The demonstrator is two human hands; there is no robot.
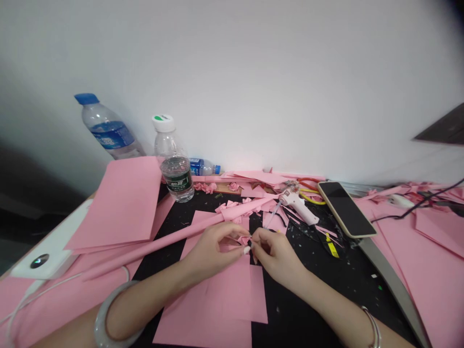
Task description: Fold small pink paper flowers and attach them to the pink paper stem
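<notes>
My left hand holds a small folded pink paper piece between its thumb and fingers, above pink sheets on the black work surface. Close against it on the right, my right hand has its thumb and index finger pinched at the edge of the same piece; whatever lies between those fingertips is too small to make out. Behind the hands, a long rolled pink paper tube runs diagonally. A white-pink glue gun lies beyond my right hand.
At the back left stand a green-labelled bottle and a blue-capped bottle; a smaller bottle lies behind. A phone rests at the right. A white device with a cable sits at the left. Small pink paper flowers lie by the wall.
</notes>
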